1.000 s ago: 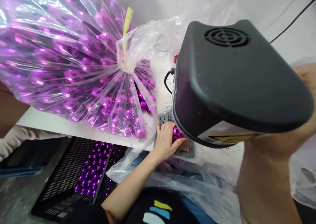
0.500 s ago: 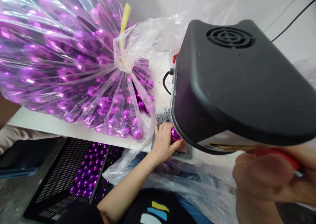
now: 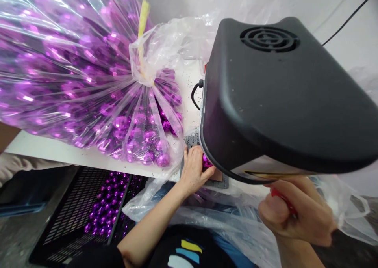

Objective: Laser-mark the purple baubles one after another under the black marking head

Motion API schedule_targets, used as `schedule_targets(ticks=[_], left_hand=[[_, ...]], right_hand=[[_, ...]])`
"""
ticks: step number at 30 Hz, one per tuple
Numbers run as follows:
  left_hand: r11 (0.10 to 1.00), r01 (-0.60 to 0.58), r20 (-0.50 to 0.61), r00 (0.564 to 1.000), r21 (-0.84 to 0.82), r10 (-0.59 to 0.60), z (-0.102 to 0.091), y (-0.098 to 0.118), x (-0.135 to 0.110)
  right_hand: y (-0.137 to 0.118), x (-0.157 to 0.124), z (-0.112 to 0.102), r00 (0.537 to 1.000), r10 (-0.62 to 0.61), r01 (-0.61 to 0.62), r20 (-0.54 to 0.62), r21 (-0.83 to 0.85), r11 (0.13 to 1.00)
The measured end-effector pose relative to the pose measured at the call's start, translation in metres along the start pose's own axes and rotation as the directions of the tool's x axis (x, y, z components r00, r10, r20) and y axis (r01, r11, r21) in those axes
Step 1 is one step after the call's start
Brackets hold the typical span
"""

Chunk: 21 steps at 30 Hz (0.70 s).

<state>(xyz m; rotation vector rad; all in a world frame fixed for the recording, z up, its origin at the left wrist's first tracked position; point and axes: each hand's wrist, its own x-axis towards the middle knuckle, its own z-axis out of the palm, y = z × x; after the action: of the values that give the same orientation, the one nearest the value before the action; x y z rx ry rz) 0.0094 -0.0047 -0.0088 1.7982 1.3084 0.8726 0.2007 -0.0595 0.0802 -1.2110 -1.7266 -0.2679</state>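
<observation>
My left hand (image 3: 193, 166) pinching a ball (image 3: 206, 162), my right hand (image 3: 298, 214) curled round a red handle (image 3: 282, 198) — long axis slanting down rightward.

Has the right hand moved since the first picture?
Yes. Judged against the black machine, the right hand, gripping a red handle, has moved down and left in view, from its right edge to below its lower edge.

Black shirt (image 3: 161, 242), short black sleeves (image 3: 102, 257), yellow, blue and white bars (image 3: 189, 256), blue trousers (image 3: 232, 253), bare hands (image 3: 192, 169)
</observation>
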Motion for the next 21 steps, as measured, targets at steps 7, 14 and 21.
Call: schedule_targets(ticks=[7, 14, 21], left_hand=[[0.999, 0.020, 0.005, 1.000, -0.032, -0.020, -0.001, 0.001, 0.000], [0.996, 0.028, 0.002, 1.000, -0.087, -0.028, -0.003, 0.003, 0.000], [1.000, -0.013, -0.003, 1.000, 0.023, 0.013, 0.000, 0.002, 0.001]], right_hand=[[0.001, 0.001, 0.006, 0.992, -0.121, 0.118, -0.045, -0.050, 0.992], [-0.002, 0.001, 0.008, 0.993, -0.102, 0.103, -0.051, 0.005, 0.995], [0.002, -0.014, 0.022, 0.997, -0.051, 0.049, -0.055, -0.041, 0.998]])
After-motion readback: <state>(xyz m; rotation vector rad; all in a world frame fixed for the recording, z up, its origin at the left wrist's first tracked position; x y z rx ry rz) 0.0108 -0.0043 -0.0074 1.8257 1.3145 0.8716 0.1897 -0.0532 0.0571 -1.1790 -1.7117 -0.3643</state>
